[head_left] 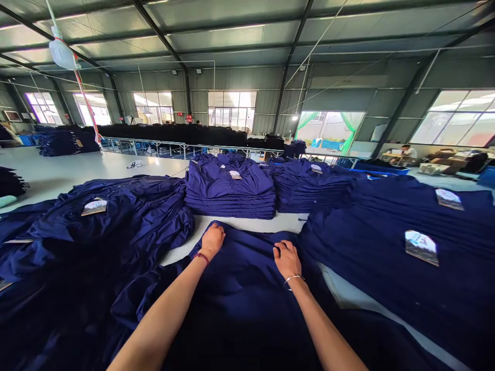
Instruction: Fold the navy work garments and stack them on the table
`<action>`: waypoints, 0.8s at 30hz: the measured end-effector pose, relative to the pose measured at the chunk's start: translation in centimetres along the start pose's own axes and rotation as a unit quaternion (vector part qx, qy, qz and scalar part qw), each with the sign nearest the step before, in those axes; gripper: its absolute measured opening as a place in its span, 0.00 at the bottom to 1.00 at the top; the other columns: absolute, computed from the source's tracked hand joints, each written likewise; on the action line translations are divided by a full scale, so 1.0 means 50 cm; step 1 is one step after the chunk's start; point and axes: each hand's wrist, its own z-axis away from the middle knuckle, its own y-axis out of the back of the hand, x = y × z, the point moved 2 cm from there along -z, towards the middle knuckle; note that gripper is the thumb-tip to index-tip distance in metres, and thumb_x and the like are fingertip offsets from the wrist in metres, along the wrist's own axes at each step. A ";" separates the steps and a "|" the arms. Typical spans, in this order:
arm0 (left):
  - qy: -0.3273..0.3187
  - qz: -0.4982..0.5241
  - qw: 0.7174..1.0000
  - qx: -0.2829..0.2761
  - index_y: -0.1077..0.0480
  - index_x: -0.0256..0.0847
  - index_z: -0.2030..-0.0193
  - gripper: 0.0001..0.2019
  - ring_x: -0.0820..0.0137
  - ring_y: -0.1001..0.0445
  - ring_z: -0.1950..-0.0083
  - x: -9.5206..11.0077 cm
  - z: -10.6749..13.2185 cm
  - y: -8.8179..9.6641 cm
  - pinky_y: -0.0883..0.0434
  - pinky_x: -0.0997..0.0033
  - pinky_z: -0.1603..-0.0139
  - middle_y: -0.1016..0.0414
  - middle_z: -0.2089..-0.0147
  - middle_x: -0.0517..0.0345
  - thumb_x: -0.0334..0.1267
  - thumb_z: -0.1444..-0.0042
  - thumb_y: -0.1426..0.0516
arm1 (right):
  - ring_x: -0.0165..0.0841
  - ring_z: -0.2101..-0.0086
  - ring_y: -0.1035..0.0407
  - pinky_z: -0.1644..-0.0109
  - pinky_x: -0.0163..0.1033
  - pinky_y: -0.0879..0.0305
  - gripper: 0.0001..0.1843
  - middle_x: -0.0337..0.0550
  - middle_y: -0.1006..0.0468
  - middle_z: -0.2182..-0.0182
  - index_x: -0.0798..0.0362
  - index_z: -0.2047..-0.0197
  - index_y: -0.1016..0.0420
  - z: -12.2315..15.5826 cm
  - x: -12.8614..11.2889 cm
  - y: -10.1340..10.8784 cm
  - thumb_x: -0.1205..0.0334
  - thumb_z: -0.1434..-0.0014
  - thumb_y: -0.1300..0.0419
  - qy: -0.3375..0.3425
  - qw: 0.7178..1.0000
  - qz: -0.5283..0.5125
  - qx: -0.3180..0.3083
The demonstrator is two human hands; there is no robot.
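My left hand point(212, 240) and my right hand point(287, 259) both rest on the upper edge of a navy work garment point(247, 288) spread out on the white table point(232, 222). Each hand has its fingers bunched into the cloth. A neat stack of folded navy garments point(230, 188) stands just beyond them. To the right lies a wide navy pile point(386, 263) with a paper tag point(421, 248) on it. A rumpled navy heap point(116, 226) with another paper tag point(94, 207) lies to the left.
Another folded navy stack point(309, 186) stands to the right of the central one. Long metal-framed racks point(174, 140) loaded with dark garments run across the back of the hall. A person point(408, 152) sits at a far-right workstation near blue crates point(371, 167).
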 end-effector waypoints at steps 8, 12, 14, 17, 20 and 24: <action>0.168 0.009 0.966 0.194 0.47 0.29 0.29 0.37 0.42 0.50 0.27 -0.044 -0.002 -0.135 0.50 0.35 0.31 0.45 0.29 0.29 0.51 0.39 0.46 | 0.39 0.49 0.28 0.49 0.44 0.28 0.30 0.51 0.41 0.33 0.46 0.29 0.46 -0.067 0.020 -0.065 0.60 0.33 0.55 -0.081 0.996 0.003 -0.049; 0.150 0.073 0.977 0.134 0.37 0.30 0.36 0.33 0.44 0.47 0.28 -0.069 -0.012 -0.142 0.50 0.37 0.32 0.38 0.32 0.31 0.52 0.42 0.43 | 0.38 0.57 0.24 0.56 0.46 0.27 0.30 0.54 0.35 0.39 0.46 0.29 0.47 -0.058 0.032 -0.083 0.53 0.32 0.57 -0.121 0.990 0.047 -0.057; 0.107 0.145 0.979 0.096 0.33 0.35 0.42 0.25 0.49 0.36 0.35 -0.080 -0.021 -0.128 0.42 0.44 0.35 0.29 0.40 0.38 0.47 0.43 0.41 | 0.36 0.61 0.24 0.58 0.45 0.28 0.27 0.52 0.33 0.43 0.45 0.33 0.38 -0.058 0.037 -0.089 0.52 0.32 0.56 -0.124 0.989 0.049 -0.064; 0.033 0.316 0.946 0.057 0.32 0.40 0.52 0.16 0.61 0.24 0.53 -0.098 -0.028 -0.101 0.30 0.60 0.48 0.22 0.56 0.52 0.43 0.45 0.40 | 0.36 0.62 0.26 0.58 0.44 0.30 0.21 0.48 0.30 0.49 0.46 0.44 0.28 -0.063 0.054 -0.094 0.53 0.34 0.53 -0.124 0.992 0.016 -0.029; -0.030 0.483 0.874 0.039 0.34 0.42 0.55 0.17 0.66 0.25 0.61 -0.107 -0.028 -0.069 0.27 0.65 0.57 0.25 0.63 0.58 0.47 0.47 0.38 | 0.39 0.60 0.29 0.54 0.44 0.31 0.19 0.49 0.28 0.56 0.52 0.51 0.25 -0.067 0.074 -0.087 0.53 0.37 0.50 -0.107 0.985 -0.081 0.110; 0.015 0.405 0.876 0.262 0.35 0.44 0.49 0.19 0.63 0.28 0.50 -0.118 -0.016 -0.005 0.30 0.59 0.47 0.28 0.53 0.55 0.41 0.47 0.38 | 0.41 0.54 0.32 0.52 0.46 0.30 0.23 0.53 0.31 0.52 0.53 0.45 0.29 -0.064 0.082 -0.067 0.50 0.37 0.50 -0.028 0.924 -0.225 0.308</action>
